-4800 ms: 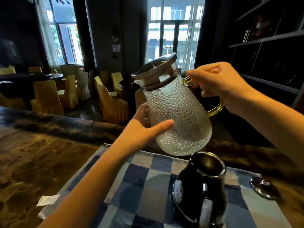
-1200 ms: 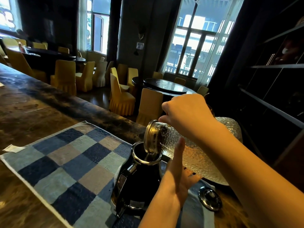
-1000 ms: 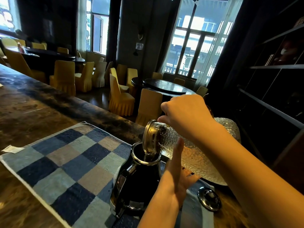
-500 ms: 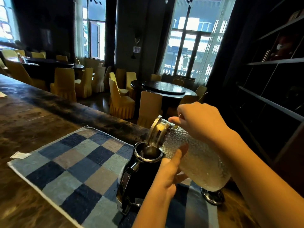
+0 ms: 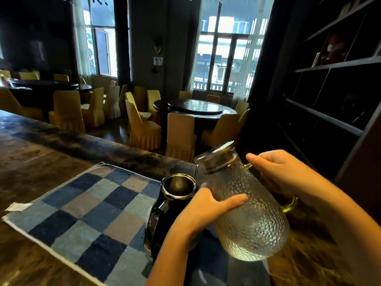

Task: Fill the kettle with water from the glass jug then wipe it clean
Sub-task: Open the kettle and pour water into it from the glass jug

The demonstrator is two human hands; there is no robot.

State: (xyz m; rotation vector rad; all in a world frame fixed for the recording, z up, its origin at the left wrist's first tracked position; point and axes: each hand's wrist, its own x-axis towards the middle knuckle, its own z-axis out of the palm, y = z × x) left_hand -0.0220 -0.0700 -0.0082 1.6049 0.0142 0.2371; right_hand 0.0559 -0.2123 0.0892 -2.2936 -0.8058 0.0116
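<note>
A textured glass jug [image 5: 250, 215] with a metal lid hangs nearly upright, just right of the kettle, a little above the counter. My right hand [image 5: 282, 172] grips its yellow-tinted handle. My left hand [image 5: 208, 207] presses against the jug's left side, thumb across the glass. The black kettle [image 5: 167, 215] stands lidless on the checked blue towel [image 5: 88, 215], its round steel-rimmed mouth facing up. My left forearm hides the kettle's right side.
A dark marble counter [image 5: 41, 157] runs from the left under the towel. A small white paper scrap [image 5: 17, 206] lies at the towel's left corner. Dark shelves [image 5: 329, 100] stand to the right. Yellow-covered chairs and round tables fill the room beyond the counter.
The jug has swung back from its tilt over the kettle's mouth to nearly upright and moved right. My left hand has shifted from under the jug to its side.
</note>
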